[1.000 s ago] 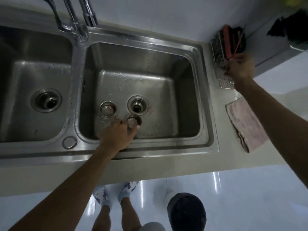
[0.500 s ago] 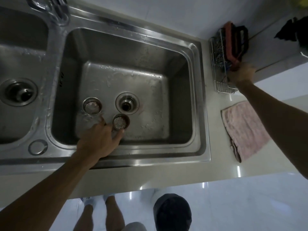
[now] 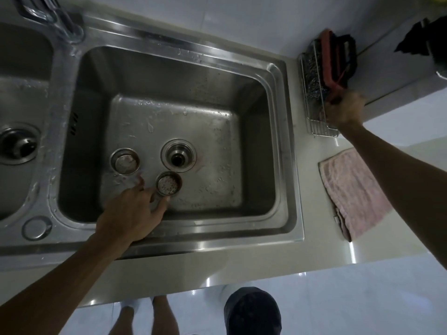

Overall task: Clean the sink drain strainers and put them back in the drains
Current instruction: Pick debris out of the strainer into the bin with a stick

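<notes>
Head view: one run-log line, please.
left hand: touches near strainer, grip unclear | right hand: grips brush in rack | second strainer: loose in basin | drain: open

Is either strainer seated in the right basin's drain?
No, the left strainer and the near strainer both stand on the basin floor, beside the open drain.
</notes>
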The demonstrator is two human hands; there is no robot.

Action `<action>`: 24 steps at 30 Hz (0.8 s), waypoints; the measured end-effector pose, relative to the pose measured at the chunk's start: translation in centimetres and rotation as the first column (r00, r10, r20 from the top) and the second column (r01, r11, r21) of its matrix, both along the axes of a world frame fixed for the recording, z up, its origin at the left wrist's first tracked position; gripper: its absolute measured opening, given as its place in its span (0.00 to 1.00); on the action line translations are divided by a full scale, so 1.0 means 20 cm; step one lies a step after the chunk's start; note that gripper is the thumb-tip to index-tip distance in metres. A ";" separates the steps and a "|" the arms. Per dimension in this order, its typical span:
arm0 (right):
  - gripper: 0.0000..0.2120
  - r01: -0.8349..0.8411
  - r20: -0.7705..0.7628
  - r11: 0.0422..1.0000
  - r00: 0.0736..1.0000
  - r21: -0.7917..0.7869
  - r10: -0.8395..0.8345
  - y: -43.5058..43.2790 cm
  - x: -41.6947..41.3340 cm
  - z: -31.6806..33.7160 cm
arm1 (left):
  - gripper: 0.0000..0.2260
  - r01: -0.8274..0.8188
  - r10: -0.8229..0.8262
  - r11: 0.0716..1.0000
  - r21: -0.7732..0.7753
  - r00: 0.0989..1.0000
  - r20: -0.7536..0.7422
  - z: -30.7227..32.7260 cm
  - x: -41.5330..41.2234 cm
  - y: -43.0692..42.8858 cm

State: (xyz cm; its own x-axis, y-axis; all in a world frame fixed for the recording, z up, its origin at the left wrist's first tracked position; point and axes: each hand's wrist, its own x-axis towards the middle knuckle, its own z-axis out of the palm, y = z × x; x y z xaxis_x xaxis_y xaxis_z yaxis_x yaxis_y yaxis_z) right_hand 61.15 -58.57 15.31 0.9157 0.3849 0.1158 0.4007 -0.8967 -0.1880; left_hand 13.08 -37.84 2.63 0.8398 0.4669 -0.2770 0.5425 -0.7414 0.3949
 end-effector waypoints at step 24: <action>0.12 -0.213 -0.023 0.900 0.971 0.381 0.239 0.35 -1.04 0.10 | 0.23 -0.081 0.081 0.996 -0.024 0.997 -0.010 0.21 0.01 -0.02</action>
State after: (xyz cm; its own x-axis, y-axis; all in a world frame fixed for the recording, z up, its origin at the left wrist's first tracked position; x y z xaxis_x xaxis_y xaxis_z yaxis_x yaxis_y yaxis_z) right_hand 40.34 -51.48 17.27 0.8200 0.5230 0.2324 0.5585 -0.6424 -0.5248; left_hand 13.31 -38.16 6.74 0.7970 0.5262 -0.2965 0.6039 -0.6852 0.4073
